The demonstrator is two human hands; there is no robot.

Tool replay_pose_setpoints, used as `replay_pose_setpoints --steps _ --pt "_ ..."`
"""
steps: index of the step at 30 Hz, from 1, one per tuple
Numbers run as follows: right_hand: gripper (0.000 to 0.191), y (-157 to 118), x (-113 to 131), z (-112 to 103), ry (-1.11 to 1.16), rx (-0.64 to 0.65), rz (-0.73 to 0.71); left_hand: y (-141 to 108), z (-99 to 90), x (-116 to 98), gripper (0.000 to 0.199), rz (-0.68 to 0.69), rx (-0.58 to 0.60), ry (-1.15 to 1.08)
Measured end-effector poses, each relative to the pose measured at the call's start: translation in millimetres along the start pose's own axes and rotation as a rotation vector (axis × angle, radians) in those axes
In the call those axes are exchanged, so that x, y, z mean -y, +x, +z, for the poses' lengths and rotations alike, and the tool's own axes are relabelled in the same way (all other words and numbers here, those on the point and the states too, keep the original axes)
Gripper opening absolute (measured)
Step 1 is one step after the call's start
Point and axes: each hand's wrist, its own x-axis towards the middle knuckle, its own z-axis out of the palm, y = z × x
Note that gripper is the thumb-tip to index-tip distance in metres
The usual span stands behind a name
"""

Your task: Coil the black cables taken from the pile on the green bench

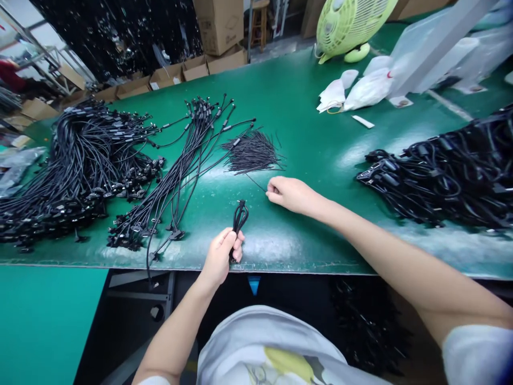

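"What's closest to you?"

"My left hand (219, 252), curled firmly around a folded black cable (241, 216) — its looped end pokes up above my thumb, by the near edge of the green table (316, 155)."

"And the other one?"

"My right hand (292, 194) is a little farther out, thumb and fingertips pinched together on one end of a thin black strip (255, 183). Its other end lies at the edge of a pile of strips (253, 152)."

"What's to either side?"

"Loose cables (176, 174) on my left, with a bigger heap (90, 141) past them; bundled cables (449, 174) on my right."

"Farther back?"

"A white bag (367, 93), then a yellow-green fan (353, 24) — and cardboard boxes (220, 25) beyond the table."
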Motion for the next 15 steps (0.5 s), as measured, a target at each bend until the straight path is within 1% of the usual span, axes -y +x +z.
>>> replay_pose_setpoints --steps 2,4,5,6,7,8,9,10,12,14,15 --pt "0.013 -32 13 10 0.307 0.096 -0.084 -1 4.0 0 0.037 -0.009 0.021 -0.043" --pt "0.018 -60 27 22 0.649 0.188 -0.126 -2 8.4 2 0.043 -0.009 0.045 -0.075" --pt "0.021 -70 33 29 0.756 0.206 -0.132 -2 10.3 3 0.045 -0.006 0.052 -0.085" --pt "0.023 -77 39 36 0.800 0.187 -0.139 -2 11.8 4 0.045 0.000 0.056 -0.091" --pt "0.023 -82 43 42 0.782 0.132 -0.150 -1 12.6 5 0.045 0.010 0.059 -0.091" --pt "0.022 -85 46 46 0.710 0.052 -0.174 0 12.9 7 0.043 0.027 0.062 -0.084" --pt "0.022 -87 49 49 0.591 -0.043 -0.210 1 12.7 9 0.041 0.049 0.061 -0.072" --pt "0.023 -88 52 50 0.434 -0.148 -0.253 2 12.2 11 0.037 0.073 0.052 -0.055" --pt "0.027 -91 55 47 0.083 -0.341 -0.363 3 10.9 15 0.025 0.123 -0.002 0.021" --pt "0.028 -97 56 42 -0.209 -0.464 -0.504 0 10.0 17 0.016 0.180 -0.098 0.182" --pt "0.028 -100 54 41 -0.292 -0.503 -0.587 -3 9.8 18 0.016 0.225 -0.143 0.307"
